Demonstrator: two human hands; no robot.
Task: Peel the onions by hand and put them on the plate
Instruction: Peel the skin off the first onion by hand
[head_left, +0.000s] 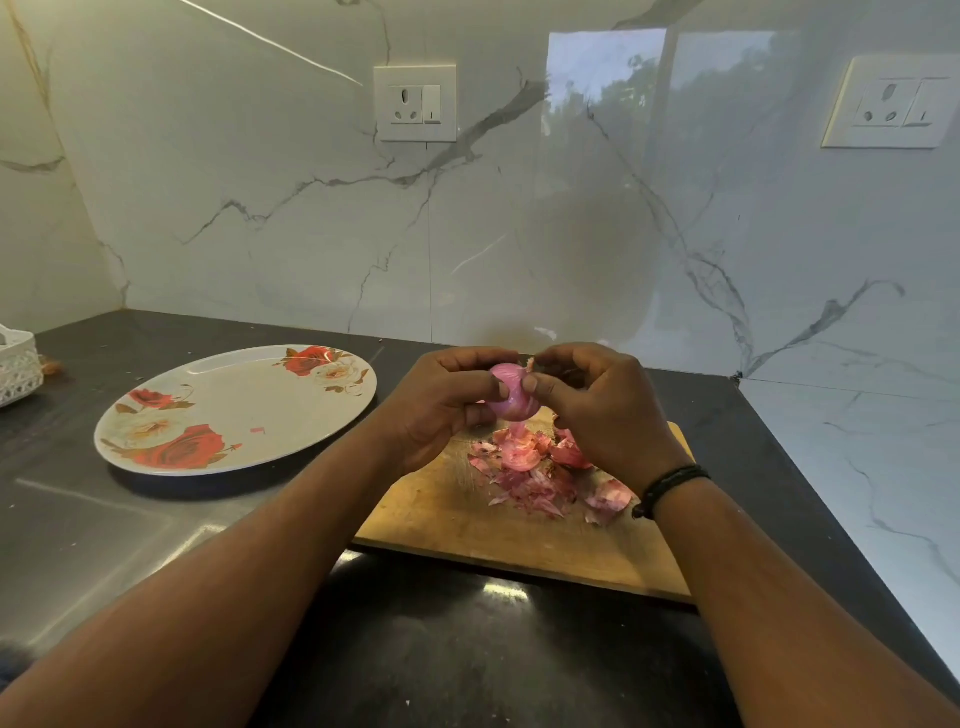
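— Above the cutting board (467, 525), we clasp the onion (506, 397) in our left hand (441, 410) while our right hand (597, 405) pinches its skin.

— Peeling, then. Next we'd strip that last layer, then carry it left to the bare plate (228, 415).

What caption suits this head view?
Both hands, left and right, peel an onion above the cutting board; plate empty.

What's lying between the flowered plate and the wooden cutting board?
Nothing rests there: in the head view only bare dark countertop separates the plate from the cutting board, with the left forearm passing above it.
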